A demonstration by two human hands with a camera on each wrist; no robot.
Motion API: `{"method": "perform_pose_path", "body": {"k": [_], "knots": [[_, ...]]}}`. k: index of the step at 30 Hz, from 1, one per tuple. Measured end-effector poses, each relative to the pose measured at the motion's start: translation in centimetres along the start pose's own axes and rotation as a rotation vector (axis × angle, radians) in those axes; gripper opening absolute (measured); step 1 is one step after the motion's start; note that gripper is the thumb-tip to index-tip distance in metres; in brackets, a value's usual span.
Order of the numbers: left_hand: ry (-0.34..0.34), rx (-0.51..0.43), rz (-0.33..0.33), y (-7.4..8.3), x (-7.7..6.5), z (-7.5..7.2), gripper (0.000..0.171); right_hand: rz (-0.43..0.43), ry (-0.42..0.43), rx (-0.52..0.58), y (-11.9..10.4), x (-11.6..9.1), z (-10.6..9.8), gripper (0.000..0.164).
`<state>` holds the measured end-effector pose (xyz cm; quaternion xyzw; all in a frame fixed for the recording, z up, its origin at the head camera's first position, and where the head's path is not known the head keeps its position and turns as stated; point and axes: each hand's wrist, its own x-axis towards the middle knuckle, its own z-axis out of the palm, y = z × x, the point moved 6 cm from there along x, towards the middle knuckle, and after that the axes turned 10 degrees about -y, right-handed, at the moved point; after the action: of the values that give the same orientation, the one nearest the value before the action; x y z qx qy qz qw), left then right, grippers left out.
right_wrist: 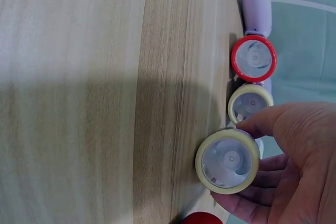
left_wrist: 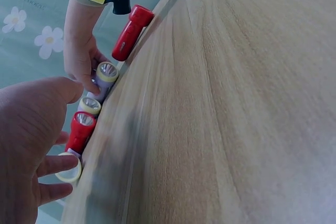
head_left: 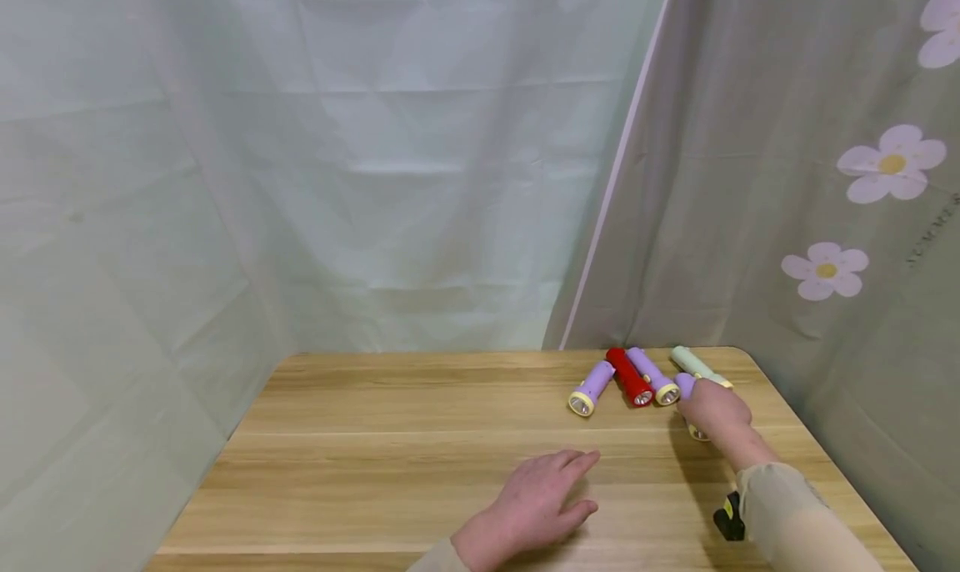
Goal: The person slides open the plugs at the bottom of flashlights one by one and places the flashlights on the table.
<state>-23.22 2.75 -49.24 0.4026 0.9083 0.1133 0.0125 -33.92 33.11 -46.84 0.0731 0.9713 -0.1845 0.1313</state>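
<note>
Your right hand (head_left: pixel 717 412), right of centre in the head view, curls round a smooth plastic purple torch (right_wrist: pixel 228 160): a cylinder with a cream rim and a clear round lens, lying on the pale wood-grain table (head_left: pixel 420 464) near its far right corner. Just left of it lie a second purple torch (head_left: pixel 654 376), a glossy red torch (head_left: pixel 629 377) and a third purple torch (head_left: pixel 591 388); a mint torch (head_left: pixel 696 363) lies behind your knuckles. Your left hand (head_left: pixel 536 505) rests flat on the table at lower centre, fingers straight, holding nothing. Your right hand hides most of the held torch's barrel in the head view.
</note>
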Motion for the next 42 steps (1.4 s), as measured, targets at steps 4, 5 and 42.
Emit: {"method": "perform_pose_path", "body": {"k": [4,5,42], "knots": [[0.001,-0.001,0.006,0.1,0.0,0.1,0.063,0.001,-0.003,-0.01,0.3,0.0,0.1,0.018],[0.003,0.001,0.008,0.1,0.0,0.1,0.063,0.005,0.001,-0.009,0.3,0.0,0.1,0.02],[-0.002,-0.033,0.015,-0.6,-1.3,-0.9,0.064,-0.213,0.247,0.045,-2.3,-4.3,-3.0,0.061]]}}
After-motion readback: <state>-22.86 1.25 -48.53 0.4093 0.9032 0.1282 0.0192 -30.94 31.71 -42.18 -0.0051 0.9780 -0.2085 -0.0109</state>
